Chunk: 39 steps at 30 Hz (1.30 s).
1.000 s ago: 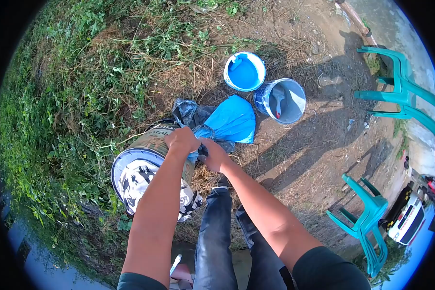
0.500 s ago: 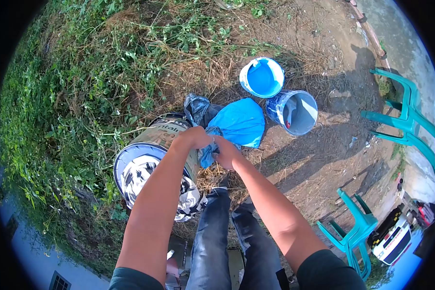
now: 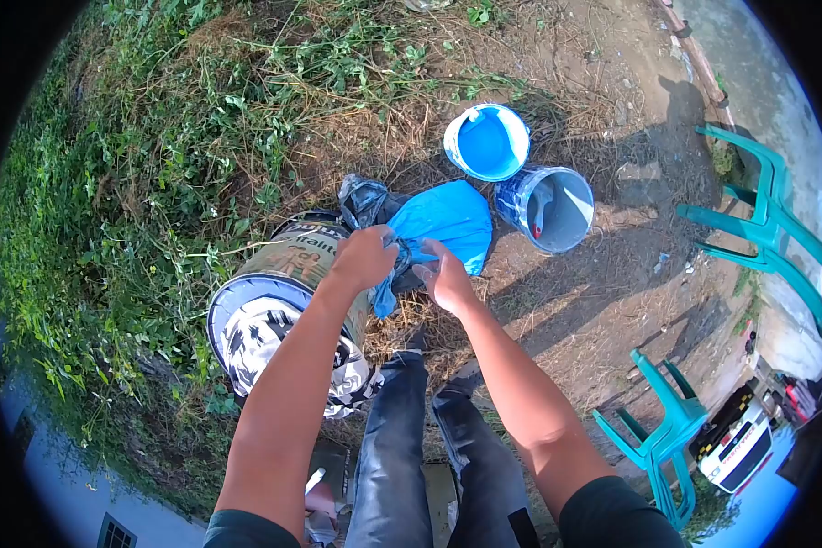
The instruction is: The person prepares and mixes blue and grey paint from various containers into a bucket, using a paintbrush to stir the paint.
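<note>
A bulging blue plastic bag [image 3: 449,217] lies on the ground in front of me, its crumpled neck gathered to the left. My left hand [image 3: 367,258] is closed around that twisted neck, and a loose end hangs below it. Close by on the right, my right hand [image 3: 445,277] is apart from the left, with its thumb and fingers spread and nothing visible in them. Behind the bag's neck sits a crumpled dark plastic bag [image 3: 363,201]. Part of the neck is hidden by my left hand.
Beyond the bag stand a bucket of blue paint [image 3: 486,146] and a tilted bucket with a scraper-like tool [image 3: 548,210]. A large drum [image 3: 292,256] topped with patterned cloth [image 3: 260,329] is at left. Green plastic chairs [image 3: 763,215] are at right; weeds cover the left.
My right hand has come away from the left and its fingers have opened. My left hand stays on the bag's neck. The view has shifted slightly.
</note>
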Available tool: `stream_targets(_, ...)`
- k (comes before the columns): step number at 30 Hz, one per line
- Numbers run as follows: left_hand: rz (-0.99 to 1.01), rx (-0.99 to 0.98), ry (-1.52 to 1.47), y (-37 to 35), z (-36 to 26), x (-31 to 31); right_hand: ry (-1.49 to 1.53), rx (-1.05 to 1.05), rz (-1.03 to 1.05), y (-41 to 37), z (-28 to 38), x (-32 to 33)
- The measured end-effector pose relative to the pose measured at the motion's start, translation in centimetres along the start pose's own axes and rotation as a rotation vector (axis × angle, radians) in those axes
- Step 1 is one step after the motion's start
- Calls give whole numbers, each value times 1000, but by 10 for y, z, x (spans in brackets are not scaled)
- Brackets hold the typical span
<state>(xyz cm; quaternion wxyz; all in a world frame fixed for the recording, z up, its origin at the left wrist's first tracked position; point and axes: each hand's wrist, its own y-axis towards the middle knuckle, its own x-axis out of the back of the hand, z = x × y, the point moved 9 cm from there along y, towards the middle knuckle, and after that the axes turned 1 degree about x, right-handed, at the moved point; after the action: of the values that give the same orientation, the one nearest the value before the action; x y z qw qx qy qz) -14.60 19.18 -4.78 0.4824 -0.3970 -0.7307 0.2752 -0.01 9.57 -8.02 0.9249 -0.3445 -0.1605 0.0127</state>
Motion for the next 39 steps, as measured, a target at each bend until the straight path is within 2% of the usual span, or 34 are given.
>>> stream_targets(1,-61,-34,-200,-5,-7,7,-8,-2,-10,-4,-3,18)
stream_targets(2,-120,-68,-398,-11,-15,14,94,-18,-104,-9,-8,43)
stream_targets(3,-117,-82,-399,-16,-27,12,198,-30,-199,-15,-12,69)
stream_targets(5,-188,-53,-556,-19,-42,7,198,-27,-267,-25,-22,118)
stream_targets(7,-157,-72,-598,-9,-59,-16,197,-20,-328,-36,-23,165)
stream_targets(10,-49,-70,-585,0,-101,-44,-58,-29,-551,-52,-32,235)
stream_targets(11,-38,-91,-582,0,-115,-48,-63,-33,-574,-51,-41,246)
stream_targets(13,-73,-129,-520,8,-143,-57,-303,-54,-779,-57,-56,284)
stream_targets(15,-46,-113,-535,14,-162,-69,-285,-199,-745,-41,-101,300)
stream_targets(17,-47,-60,-552,20,-173,-75,51,-376,-573,-10,-166,292)
stream_targets(19,-39,24,-639,27,-183,-85,86,-459,-433,12,-189,283)
stream_targets(20,-23,107,-642,34,-185,-95,-53,-332,-502,13,-177,292)
stream_targets(21,-17,126,-642,41,-188,-107,-52,-344,-486,14,-181,293)
stream_targets(23,-32,215,-867,65,-188,-139,-132,-385,-378,22,-191,298)
stream_targets(24,30,224,-957,78,-193,-156,-128,-307,-381,25,-194,300)
stream_targets(27,-61,239,-974,95,-206,-177,-10,-281,-374,17,-148,325)
stream_targets(29,-123,248,-1018,106,-206,-196,-79,-245,-360,12,-119,340)
stream_targets(31,-190,253,-1059,97,-218,-180,-239,-185,-349,11,-102,347)
stream_targets(33,-14,374,-1399,74,-246,-170,-201,-174,-344,-1,-77,352)
stream_targets(34,-22,380,-1404,67,-248,-163,-162,-171,-348,-11,-61,355)
stream_targets(36,126,422,-1600,55,-260,-165,-219,-140,-375,-27,-24,363)
stream_targets(38,82,367,-1621,41,-268,-156,-279,-65,-498,-39,-6,368)
stream_targets(39,47,312,-1630,35,-272,-149,-283,-62,-497,-39,1,367)
